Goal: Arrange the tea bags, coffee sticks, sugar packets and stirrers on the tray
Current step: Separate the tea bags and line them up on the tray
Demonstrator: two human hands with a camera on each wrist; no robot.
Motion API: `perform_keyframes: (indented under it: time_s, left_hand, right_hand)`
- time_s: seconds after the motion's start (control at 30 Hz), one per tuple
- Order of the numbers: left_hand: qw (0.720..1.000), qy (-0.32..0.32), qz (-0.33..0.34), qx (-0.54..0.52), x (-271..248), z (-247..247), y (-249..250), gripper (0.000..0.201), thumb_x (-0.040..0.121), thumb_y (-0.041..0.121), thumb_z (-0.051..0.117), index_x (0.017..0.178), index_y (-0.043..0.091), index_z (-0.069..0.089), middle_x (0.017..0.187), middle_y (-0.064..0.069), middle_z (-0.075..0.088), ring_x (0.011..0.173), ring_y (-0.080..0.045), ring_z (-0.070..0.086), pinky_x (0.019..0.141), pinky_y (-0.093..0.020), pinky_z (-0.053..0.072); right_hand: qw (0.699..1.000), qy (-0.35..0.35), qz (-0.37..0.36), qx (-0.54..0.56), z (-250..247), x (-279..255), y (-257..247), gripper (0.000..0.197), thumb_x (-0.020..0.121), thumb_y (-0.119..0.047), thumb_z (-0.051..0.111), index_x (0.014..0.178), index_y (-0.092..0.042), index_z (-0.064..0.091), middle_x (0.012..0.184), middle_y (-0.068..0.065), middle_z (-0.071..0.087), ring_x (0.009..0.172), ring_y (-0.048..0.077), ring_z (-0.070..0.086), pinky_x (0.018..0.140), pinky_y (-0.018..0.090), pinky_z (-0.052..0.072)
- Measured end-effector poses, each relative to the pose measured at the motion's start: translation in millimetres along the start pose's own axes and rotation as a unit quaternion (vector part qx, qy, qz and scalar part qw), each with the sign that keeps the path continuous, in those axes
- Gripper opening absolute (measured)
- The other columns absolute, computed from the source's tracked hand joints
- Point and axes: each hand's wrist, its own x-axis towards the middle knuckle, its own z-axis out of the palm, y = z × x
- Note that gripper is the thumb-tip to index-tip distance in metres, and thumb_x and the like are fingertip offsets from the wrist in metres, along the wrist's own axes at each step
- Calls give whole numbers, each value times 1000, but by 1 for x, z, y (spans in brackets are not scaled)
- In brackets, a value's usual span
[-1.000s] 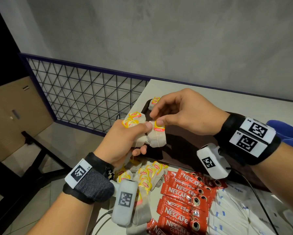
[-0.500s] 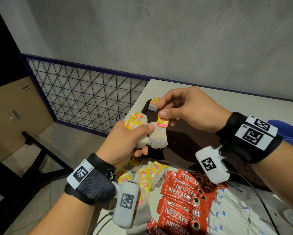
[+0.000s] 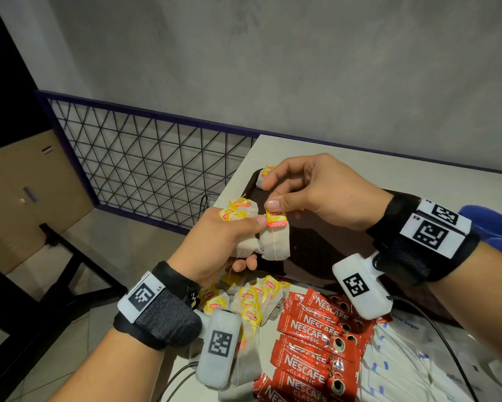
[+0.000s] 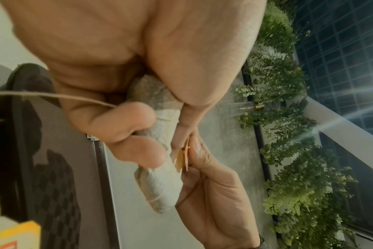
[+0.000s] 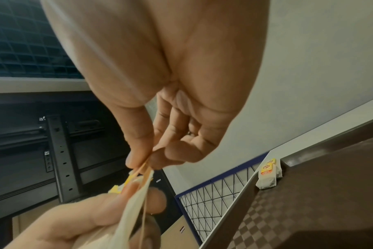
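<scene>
Tea bag (image 3: 275,242): hangs above tray (image 3: 316,250), 9 o'clock edge.
Right hand (image 3: 316,195): pinches its Lipton tag (image 3: 276,218).
Left hand (image 3: 223,242): clutches bunch of tea bags (image 3: 245,210).
Handling: light, limp, tearable; take by tag.

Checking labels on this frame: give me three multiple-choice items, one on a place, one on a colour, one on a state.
1. Where does the lone tea bag lie?
A. far corner of the tray
B. on the floor
C. on the coffee sticks

2. What colour are the coffee sticks?
A. green
B. red
C. blue

3. What is the right hand doing?
A. resting flat on the table
B. gripping a stirrer
C. pinching the tag of a held tea bag

Key: 1 A, it sits alone at the tray's far corner; 2 B, red wrappers; 3 C, thumb and finger pinch the yellow tag, while the left hand grips a bunch of tea bags.
</scene>
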Motion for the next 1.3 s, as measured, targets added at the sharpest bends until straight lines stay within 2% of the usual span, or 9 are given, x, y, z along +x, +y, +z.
perform_keyframes:
  time_s: [0.13, 0.3, 0.5, 0.63, 0.77, 0.93, 1.03, 1.17, 1.3]
  left_hand:
    - [1000, -4, 1, -10, 0, -1, -1, 33, 97, 17, 66, 112, -13, 65, 86, -27, 66, 46, -25, 54, 35, -22, 34]
    - [1000, 3, 4, -30, 1, -1, -1, 35, 94, 19, 68, 109, -12, 65, 88, -28, 67, 46, -26, 53, 36, -22, 34]
    - [999, 2, 13, -48, 0, 0, -1, 31, 96, 20, 66, 106, -9, 69, 87, -28, 66, 46, -25, 52, 37, -24, 34]
    - [998, -1, 31, -59, -1, 0, 1, 41, 92, 22, 67, 112, -13, 64, 84, -25, 62, 45, -23, 51, 37, -23, 33]
    - [998, -8, 50, -27, -3, -2, 2, 27, 88, 17, 72, 107, -3, 71, 81, -16, 68, 46, -19, 50, 39, -21, 33]
    - [998, 29, 57, 24, 1, -4, -1, 7, 90, 7, 74, 95, 1, 73, 75, -18, 68, 47, -20, 54, 40, -23, 37]
    - [996, 40, 63, 40, 3, -6, -3, 12, 90, 9, 75, 97, -1, 73, 73, -19, 69, 47, -22, 56, 40, -24, 38]
    - [996, 39, 66, 37, 3, -6, -3, 13, 89, 8, 75, 101, 4, 75, 74, -18, 70, 47, -20, 56, 40, -23, 39]
    - [995, 60, 73, 23, 4, -6, -2, 12, 87, 5, 77, 98, 5, 73, 73, -16, 70, 46, -19, 56, 40, -24, 40]
  right_hand:
    - [1000, 1, -5, -11, 3, -1, 0, 23, 87, -2, 79, 108, -6, 72, 88, 13, 79, 72, 12, 73, 62, 18, 54]
    - [997, 13, -41, -59, 4, -1, 2, 20, 85, -5, 83, 102, -11, 75, 87, 5, 79, 79, 15, 75, 80, 29, 62]
    - [996, 27, -63, -63, 3, -1, 4, 21, 79, -8, 88, 96, -11, 76, 88, 5, 77, 82, 15, 73, 79, 27, 60]
    - [995, 43, -60, -66, 3, -1, 5, 20, 79, -10, 89, 95, -12, 77, 86, 2, 76, 78, 11, 71, 74, 22, 57]
    - [995, 51, -60, -59, 4, -1, 6, 20, 77, -12, 90, 93, -12, 77, 81, -3, 74, 74, 7, 67, 72, 20, 55]
    - [996, 50, -49, -45, 6, -4, 3, 18, 82, -14, 86, 95, -6, 76, 77, -2, 74, 68, 7, 67, 67, 20, 55]
    - [998, 38, -15, -38, 4, -6, 3, 10, 89, -9, 78, 98, -5, 76, 79, 3, 76, 65, 10, 71, 65, 24, 57]
    - [998, 31, 6, -56, 2, -8, 1, 9, 88, -6, 78, 97, -5, 78, 88, 15, 76, 66, 14, 71, 66, 26, 60]
    - [997, 40, -4, -60, 0, -7, -1, 13, 86, -5, 80, 99, -6, 79, 89, 19, 76, 69, 20, 71, 74, 36, 64]
